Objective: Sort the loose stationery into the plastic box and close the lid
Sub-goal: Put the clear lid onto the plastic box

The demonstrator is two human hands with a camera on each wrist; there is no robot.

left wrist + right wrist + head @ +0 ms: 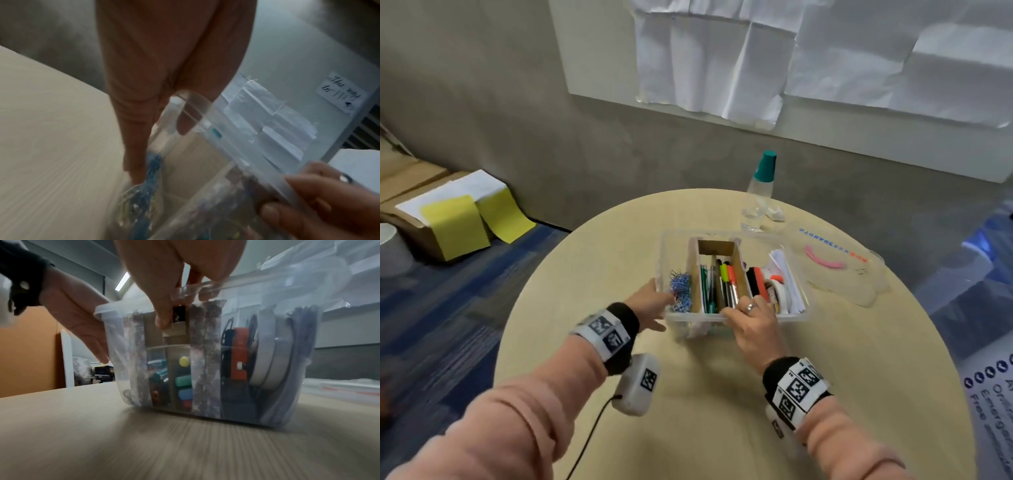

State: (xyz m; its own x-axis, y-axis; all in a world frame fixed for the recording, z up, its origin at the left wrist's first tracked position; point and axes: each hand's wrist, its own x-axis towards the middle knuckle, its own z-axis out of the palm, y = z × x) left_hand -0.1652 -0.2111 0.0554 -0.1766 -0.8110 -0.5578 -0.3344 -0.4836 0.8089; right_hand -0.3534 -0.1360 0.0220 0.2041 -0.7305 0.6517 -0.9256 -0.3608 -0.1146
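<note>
A clear plastic box [796, 317] stands open on the round table [688, 394], split by cardboard dividers. Blue paper clips [680, 291] fill its left section, pens and markers [726, 281] the middle, and tape rolls [779, 291] with papers the right. My left hand [654, 305] lies flat against the box's left wall, fingers [139, 138] straight. My right hand [736, 306] pinches the front rim, with the thumb [164, 318] outside on the wall and the fingers inside. The clear lid [842, 274] lies on the table, right of the box.
A clear bottle [760, 195] with a teal cap stands behind the box beside a crumpled wrapper [774, 212]. On the floor at the left are cardboard boxes with yellow sheets [458, 222]. A cable hangs from my left wrist unit [637, 383].
</note>
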